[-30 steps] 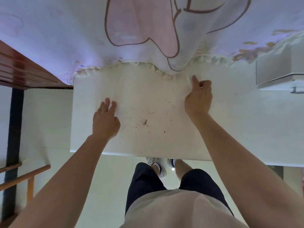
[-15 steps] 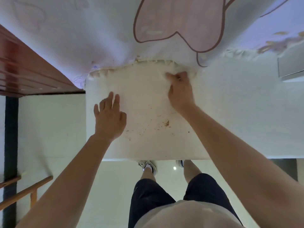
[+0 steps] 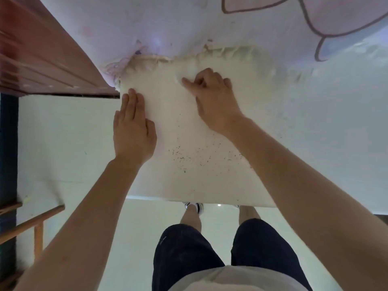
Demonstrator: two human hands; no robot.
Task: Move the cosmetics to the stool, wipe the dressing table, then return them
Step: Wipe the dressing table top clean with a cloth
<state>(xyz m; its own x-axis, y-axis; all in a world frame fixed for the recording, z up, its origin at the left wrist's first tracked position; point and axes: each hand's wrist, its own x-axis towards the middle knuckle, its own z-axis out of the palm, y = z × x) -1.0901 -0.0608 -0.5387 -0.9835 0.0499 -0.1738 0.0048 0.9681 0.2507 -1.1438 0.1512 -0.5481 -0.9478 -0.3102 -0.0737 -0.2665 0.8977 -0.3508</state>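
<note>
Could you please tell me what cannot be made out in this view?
All in the head view:
Whether the right hand holds a cloth: its curled fingers hide the palm.
The far edge of the dressing table: covered by the printed blanket.
What the dark specks are: too small.
The wooden frame at lower left: cut off by the picture edge.

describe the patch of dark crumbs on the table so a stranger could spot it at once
Start at the cream rectangular table top below the pink-and-lilac cartoon cloth. Between the flat left hand and the right hand, down by the wrists, lies a loose scatter of tiny dark brown crumbs. It is the only dense dark speckling on that plain surface.
</note>
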